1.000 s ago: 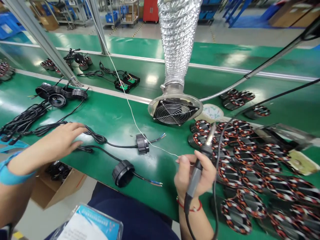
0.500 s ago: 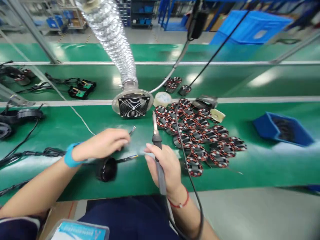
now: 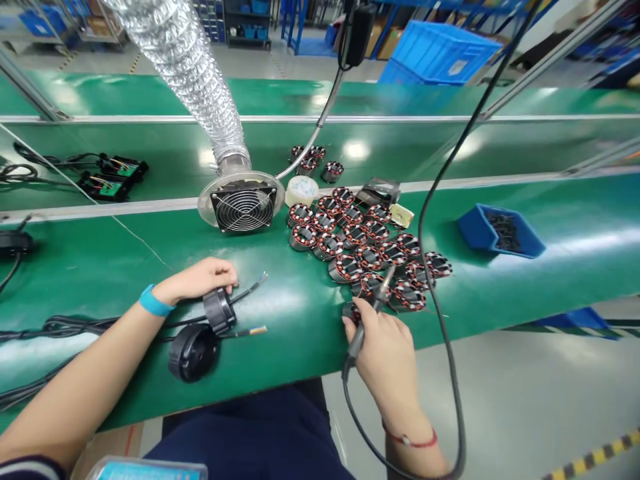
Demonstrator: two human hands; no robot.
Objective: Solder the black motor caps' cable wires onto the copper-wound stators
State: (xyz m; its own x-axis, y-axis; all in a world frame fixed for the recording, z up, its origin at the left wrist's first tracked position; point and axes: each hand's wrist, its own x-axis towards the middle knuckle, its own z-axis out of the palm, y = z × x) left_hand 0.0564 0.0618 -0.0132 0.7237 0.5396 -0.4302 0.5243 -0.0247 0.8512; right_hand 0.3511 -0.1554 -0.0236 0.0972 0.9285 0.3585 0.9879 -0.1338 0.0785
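Note:
My left hand (image 3: 207,277) lies on the bench with curled fingers, against the top of a black round cap (image 3: 219,310). Whatever those fingers may pinch is hidden. From this cap a black cable end (image 3: 253,287) with bared wires sticks out to the right. A second black cap (image 3: 193,353) lies just in front, with another stripped cable end (image 3: 253,331) beside it. In my right hand (image 3: 385,350) is a soldering iron (image 3: 357,340), its tip pointing up and away over the wound stators (image 3: 370,257). Thumb and forefinger reach the nearest stator (image 3: 351,311), partly covered by the hand.
A fume fan (image 3: 245,209) on a silver duct (image 3: 200,87) stands behind the left hand. Tape (image 3: 302,191) sits behind the stators. At the right is a blue bin (image 3: 475,230) of dark parts. The iron's cord (image 3: 425,220) hangs across the right side.
My right hand has moved right with the soldering iron, from beside the fan to the stators' near edge. My left hand has settled against the cap. The view has shifted right.

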